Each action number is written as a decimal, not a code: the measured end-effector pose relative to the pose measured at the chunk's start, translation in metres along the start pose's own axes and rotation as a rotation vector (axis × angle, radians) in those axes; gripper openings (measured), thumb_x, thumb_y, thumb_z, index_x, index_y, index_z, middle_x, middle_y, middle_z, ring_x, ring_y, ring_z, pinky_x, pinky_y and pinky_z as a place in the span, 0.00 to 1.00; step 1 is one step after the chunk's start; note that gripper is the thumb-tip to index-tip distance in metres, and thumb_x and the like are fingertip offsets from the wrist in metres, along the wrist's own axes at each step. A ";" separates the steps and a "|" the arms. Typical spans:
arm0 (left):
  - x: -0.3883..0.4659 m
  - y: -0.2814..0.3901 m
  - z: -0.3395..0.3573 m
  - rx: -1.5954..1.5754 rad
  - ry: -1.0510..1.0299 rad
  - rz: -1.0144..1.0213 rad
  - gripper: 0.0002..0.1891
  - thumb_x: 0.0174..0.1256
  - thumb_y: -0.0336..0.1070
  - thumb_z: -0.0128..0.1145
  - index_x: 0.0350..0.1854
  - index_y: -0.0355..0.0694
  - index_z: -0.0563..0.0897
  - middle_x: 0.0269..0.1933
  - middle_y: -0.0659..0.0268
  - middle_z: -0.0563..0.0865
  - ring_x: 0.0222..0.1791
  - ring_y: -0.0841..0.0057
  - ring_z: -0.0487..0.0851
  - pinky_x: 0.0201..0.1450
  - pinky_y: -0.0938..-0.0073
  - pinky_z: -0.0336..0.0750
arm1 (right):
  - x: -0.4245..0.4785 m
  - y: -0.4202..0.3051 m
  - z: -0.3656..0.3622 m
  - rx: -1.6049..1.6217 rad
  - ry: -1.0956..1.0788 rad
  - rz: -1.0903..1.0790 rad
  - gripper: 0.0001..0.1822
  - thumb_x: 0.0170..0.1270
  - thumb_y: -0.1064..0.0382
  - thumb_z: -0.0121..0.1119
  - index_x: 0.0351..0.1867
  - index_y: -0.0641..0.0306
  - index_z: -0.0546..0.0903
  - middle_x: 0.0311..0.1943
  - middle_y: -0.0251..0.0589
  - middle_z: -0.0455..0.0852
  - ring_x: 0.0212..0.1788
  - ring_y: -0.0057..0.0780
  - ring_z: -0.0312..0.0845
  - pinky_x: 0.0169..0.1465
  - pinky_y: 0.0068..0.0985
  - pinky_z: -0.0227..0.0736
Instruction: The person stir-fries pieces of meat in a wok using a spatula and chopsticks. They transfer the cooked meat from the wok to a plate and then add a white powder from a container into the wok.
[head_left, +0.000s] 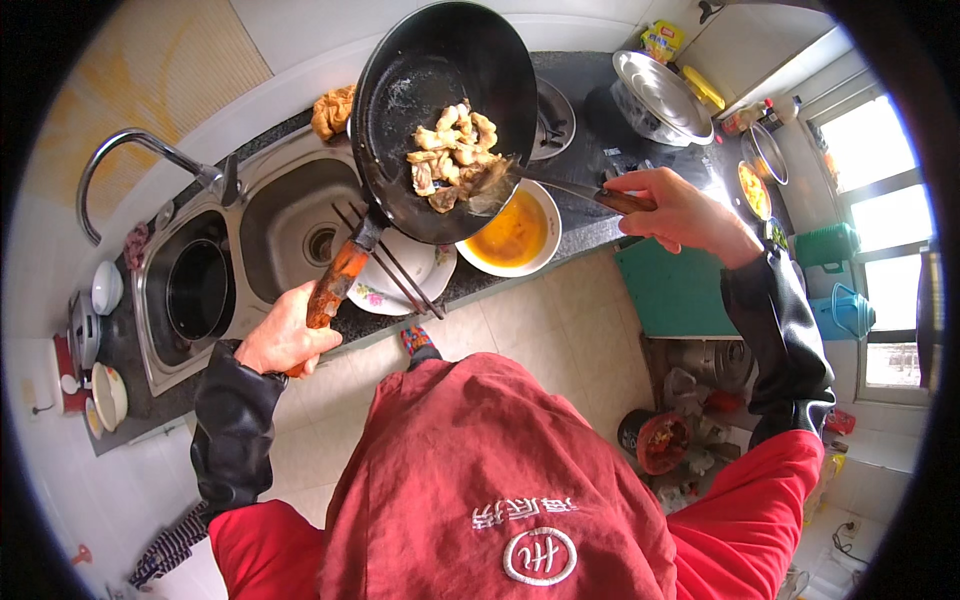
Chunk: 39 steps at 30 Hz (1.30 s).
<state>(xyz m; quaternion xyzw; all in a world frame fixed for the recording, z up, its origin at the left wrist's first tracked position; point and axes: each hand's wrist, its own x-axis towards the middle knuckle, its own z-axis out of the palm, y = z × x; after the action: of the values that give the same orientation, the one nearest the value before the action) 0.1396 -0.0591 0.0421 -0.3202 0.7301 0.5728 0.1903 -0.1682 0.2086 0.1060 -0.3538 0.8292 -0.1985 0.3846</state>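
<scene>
My left hand is closed around the wooden handle of a black frying pan, which is raised over the counter and tilted. Browned pieces of food lie in the pan. A metal turner has its blade inside the pan against the food; my right hand grips its wooden handle. Partly under the pan's rim, a white bowl holds orange-brown liquid. Left of this bowl, dark chopsticks lie across a flower-patterned white dish, partly hidden by the pan.
A double steel sink with a chrome faucet is at the left. Behind the turner are a gas burner and a pot with a steel lid. A plate of orange food is at the right. An open bin stands low at the right.
</scene>
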 end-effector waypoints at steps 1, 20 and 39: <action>0.000 0.001 0.000 -0.001 0.001 -0.001 0.21 0.50 0.23 0.54 0.49 0.34 0.66 0.21 0.67 0.70 0.10 0.81 0.70 0.12 0.78 0.65 | 0.000 -0.002 0.000 -0.003 -0.017 0.016 0.29 0.51 0.68 0.57 0.57 0.73 0.68 0.24 0.39 0.77 0.13 0.17 0.64 0.16 0.18 0.59; -0.002 0.004 0.000 0.020 0.001 0.001 0.19 0.49 0.23 0.54 0.45 0.34 0.66 0.22 0.67 0.69 0.10 0.81 0.70 0.11 0.79 0.64 | 0.000 0.000 -0.003 0.040 -0.025 -0.008 0.29 0.51 0.67 0.58 0.57 0.73 0.68 0.24 0.38 0.77 0.13 0.16 0.64 0.17 0.17 0.58; -0.005 0.009 0.003 0.067 0.001 0.043 0.19 0.49 0.24 0.54 0.46 0.34 0.66 0.22 0.67 0.70 0.10 0.81 0.71 0.11 0.78 0.66 | 0.001 -0.001 -0.007 0.046 -0.027 -0.015 0.28 0.51 0.68 0.59 0.56 0.72 0.69 0.23 0.38 0.77 0.13 0.16 0.64 0.17 0.16 0.58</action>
<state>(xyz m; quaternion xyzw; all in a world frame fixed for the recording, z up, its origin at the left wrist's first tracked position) 0.1369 -0.0537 0.0510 -0.2983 0.7558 0.5518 0.1881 -0.1732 0.2074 0.1107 -0.3536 0.8164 -0.2156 0.4025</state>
